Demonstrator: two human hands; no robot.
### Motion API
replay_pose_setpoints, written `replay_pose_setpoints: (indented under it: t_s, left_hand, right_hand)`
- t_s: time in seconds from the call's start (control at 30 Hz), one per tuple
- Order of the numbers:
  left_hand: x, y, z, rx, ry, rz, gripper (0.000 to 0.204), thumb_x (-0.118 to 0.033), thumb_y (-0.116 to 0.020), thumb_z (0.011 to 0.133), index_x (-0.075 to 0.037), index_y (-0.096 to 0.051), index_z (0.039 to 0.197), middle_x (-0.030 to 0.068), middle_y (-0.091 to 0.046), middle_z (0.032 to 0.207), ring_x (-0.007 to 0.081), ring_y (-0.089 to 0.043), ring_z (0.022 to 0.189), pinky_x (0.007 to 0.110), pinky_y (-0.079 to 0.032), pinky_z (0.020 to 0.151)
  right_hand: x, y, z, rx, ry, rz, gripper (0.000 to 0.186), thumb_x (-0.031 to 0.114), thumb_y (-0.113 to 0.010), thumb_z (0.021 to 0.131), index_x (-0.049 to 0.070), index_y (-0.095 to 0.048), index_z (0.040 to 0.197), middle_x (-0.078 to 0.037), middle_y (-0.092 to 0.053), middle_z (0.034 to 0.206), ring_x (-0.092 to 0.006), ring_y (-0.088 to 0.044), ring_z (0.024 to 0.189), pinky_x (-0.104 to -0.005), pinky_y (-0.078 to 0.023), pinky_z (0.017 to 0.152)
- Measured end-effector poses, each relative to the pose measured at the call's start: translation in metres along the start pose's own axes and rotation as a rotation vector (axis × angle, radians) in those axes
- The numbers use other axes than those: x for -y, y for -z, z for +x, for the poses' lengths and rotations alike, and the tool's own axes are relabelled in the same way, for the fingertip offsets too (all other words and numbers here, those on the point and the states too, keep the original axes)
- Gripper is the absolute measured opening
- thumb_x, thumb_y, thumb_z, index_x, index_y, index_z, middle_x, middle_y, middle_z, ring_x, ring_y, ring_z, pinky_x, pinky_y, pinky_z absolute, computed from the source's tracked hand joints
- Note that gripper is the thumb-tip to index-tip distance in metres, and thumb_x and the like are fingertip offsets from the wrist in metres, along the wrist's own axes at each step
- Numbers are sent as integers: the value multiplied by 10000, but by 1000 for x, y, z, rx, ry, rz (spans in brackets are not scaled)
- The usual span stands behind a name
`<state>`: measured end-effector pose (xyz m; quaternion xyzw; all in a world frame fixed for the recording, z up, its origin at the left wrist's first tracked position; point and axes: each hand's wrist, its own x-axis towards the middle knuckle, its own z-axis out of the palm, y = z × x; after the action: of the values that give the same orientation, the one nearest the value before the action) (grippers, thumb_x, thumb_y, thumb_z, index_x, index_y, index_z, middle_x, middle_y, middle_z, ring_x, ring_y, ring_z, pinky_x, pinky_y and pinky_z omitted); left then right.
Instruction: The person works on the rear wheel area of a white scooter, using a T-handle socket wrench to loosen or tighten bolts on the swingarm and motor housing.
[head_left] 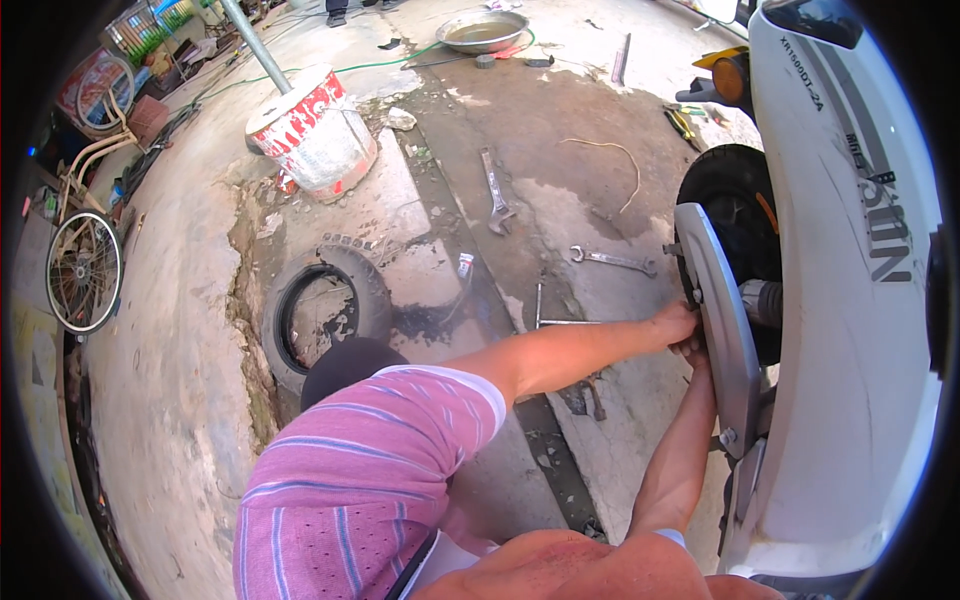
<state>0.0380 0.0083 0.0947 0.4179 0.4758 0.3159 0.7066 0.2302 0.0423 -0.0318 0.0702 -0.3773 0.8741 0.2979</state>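
Note:
My left hand (676,325), at the end of an arm in a pink striped sleeve, is closed at the edge of a long silver metal bracket (725,370) beside the white scooter (850,380). Just below it, my right hand (694,352) reaches up with bent fingers; what the two hands grip is hidden. Behind the bracket sits a black wheel (725,185). A T-handle wrench (565,322) lies left of my hands, with an open-ended wrench (612,260) and an adjustable wrench (495,200) farther back. Dark metal tools (590,398) lie below my left forearm.
A loose tyre (360,300) and a dark rounded object (340,365) are at left. Behind them stand a weighted bucket (315,150) with a pole, a metal basin (482,30) and pliers (682,125). A bicycle wheel (85,270) is far left. Someone's feet (338,15) show at the top.

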Motion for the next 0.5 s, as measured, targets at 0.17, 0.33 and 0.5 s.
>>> replay_pose_setpoints:
  t_s: [0.17, 0.33, 0.5]
  left_hand:
    - [40, 34, 27, -436, -640, 692, 298, -226, -530, 931, 20, -693, 890, 129, -674, 679, 232, -641, 510, 366, -510, 451]
    - [-14, -22, 1, 60, -79, 23, 270, -173, -543, 917, 55, -683, 957, 179, -704, 773, 295, -709, 676, 414, -558, 593]
    - [38, 25, 24, -167, -287, 272, 287, -191, -503, 941, 27, -690, 953, 146, -700, 739, 259, -693, 620, 383, -554, 542]
  right_hand:
    - [-25, 0, 43, -1032, 301, 268, 376, 452, -488, 990, 118, -613, 1110, -50, -625, 874, -190, -624, 828, -396, -519, 699]
    - [27, 16, -23, -478, 135, 71, 387, 403, -494, 990, 114, -600, 1224, -62, -632, 1106, -198, -585, 1058, -381, -507, 873]
    - [-15, -67, 77, -1366, 363, 305, 415, 488, -498, 965, 108, -657, 1018, -83, -671, 897, -229, -657, 891, -404, -544, 728]
